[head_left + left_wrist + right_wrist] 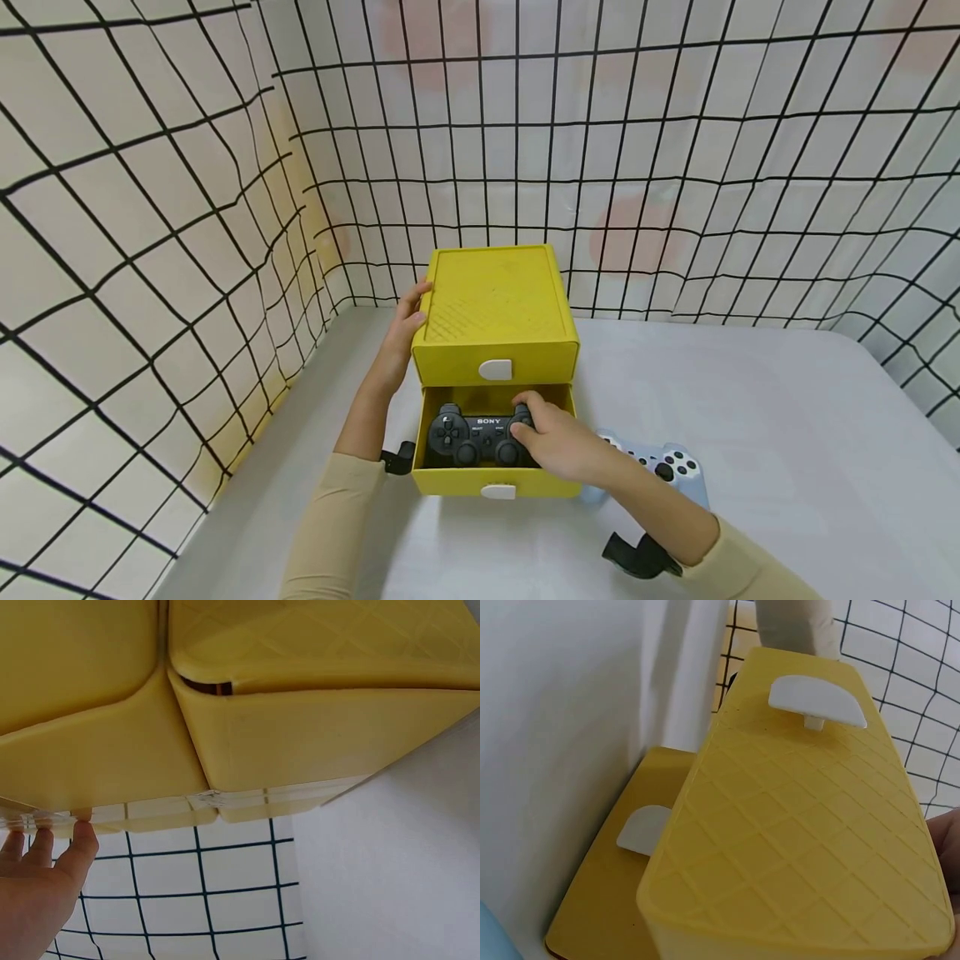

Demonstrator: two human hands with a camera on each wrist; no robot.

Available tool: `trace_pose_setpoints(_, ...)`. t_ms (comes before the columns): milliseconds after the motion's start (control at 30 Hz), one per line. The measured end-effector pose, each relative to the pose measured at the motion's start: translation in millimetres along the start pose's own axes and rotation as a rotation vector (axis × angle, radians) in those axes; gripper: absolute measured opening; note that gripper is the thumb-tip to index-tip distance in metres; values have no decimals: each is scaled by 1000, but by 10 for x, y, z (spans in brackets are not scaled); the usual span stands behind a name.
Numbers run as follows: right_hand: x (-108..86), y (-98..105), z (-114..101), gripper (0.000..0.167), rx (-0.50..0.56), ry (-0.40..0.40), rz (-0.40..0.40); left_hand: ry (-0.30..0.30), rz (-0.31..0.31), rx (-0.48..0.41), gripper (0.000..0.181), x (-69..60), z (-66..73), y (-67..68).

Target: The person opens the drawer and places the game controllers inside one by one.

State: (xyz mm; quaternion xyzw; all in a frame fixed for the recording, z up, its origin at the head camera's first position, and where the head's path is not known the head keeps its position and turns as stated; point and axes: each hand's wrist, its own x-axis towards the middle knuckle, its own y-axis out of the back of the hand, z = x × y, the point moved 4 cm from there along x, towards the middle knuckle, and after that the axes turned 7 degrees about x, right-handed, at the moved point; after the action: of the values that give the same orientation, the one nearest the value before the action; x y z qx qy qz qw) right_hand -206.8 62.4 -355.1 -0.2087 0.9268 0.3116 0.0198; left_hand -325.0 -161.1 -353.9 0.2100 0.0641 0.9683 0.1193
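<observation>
A yellow drawer box (495, 292) stands on the white table, its pulled-out drawer (457, 482) showing a white handle. Inside that drawer lies a black Sony game controller (487, 427). My right hand (562, 437) holds the controller's right end, thumb on its face and index finger bent over its back edge; the other fingers are hidden. Against the box's left side rests my left hand (397, 342), and its fingertips touch the box edge in the left wrist view. In the right wrist view the open drawer's patterned front (795, 832) hides most of my right hand (946, 855).
A light blue game controller (678, 468) lies on the table right of the box, partly under my right forearm. Another drawer front (619, 885) sits farther back beside the open one. Black wire grid (555, 125) encloses the white table (750, 400) at back and sides.
</observation>
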Motion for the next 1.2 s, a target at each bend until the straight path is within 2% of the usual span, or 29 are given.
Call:
trace_pose_setpoints(300, 1, -51, 2, 55, -126, 29, -1, -5, 15, 3, 62, -10, 22, -10)
trace_pose_setpoints(700, -17, -79, 9, 52, -215, 26, 13, -3, 10, -4, 62, -12, 17, -10)
trace_pose_setpoints(900, -36, -68, 2, 49, -199, 27, 14, -14, 1, -16, 62, 0, 13, -13)
trace_pose_setpoints(1033, -54, -51, -5, 48, -160, 43, 70, -13, 2, -17, 62, 7, 14, -18)
trace_pose_setpoints(1200, -149, 4, -16, 44, -47, 89, 218, 3, 7, -6, 62, 5, 4, -10)
